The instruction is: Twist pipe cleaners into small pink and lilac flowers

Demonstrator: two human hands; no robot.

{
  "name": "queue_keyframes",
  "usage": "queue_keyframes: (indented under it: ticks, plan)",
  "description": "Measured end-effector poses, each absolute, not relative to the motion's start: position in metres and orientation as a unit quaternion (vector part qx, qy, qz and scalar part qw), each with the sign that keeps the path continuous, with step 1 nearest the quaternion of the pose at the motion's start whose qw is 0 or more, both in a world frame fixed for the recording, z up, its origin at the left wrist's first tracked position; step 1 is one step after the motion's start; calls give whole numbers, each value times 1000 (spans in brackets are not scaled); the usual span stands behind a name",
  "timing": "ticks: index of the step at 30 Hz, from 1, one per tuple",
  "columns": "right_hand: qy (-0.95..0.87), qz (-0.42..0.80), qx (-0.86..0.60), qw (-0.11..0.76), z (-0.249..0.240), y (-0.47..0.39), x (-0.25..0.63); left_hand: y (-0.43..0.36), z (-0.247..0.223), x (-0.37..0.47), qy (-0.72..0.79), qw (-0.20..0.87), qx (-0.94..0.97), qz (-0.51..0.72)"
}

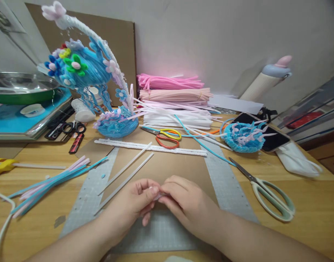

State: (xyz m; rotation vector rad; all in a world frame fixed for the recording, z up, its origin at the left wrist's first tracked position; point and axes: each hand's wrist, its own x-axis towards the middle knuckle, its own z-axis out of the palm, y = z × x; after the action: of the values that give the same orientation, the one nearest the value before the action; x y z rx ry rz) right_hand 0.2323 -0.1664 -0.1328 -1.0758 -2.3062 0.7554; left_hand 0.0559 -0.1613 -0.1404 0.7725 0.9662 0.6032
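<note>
My left hand [145,198] and my right hand [180,196] meet over the cardboard and cutting mat, their fingertips pinched together. Between them shows a small pale pink fuzzy piece [157,196], apparently pipe cleaner; the fingers cover most of it. Both hands are closed on it. Two translucent glue sticks [126,182] lie just beyond my left hand. Farther back, a pair of long white fuzzy stems [150,147] lies across the cardboard [167,165]. The grey cutting mat [167,233] extends beneath my wrists.
Green-handled scissors [272,200] lie at right, near a blue fuzzy disc [243,136]. Red-and-yellow scissors [167,138] lie behind the stems. A tall blue flowered pipe-cleaner piece [82,69] stands back left. Pipe-cleaner bundles [175,94] are stacked by the wall; a yellow glue gun [3,167] is left.
</note>
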Motion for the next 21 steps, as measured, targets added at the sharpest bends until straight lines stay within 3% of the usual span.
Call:
queue_keyframes:
  ticks: [12, 21]
  plan:
    - [-924, 71, -316, 203, -129, -162, 237, -161, -130, 52, 451, 797, 335, 221]
    - [-944, 37, -290, 155, -131, -159, 240, -164, -126, 55, 401, 845, 292, 201]
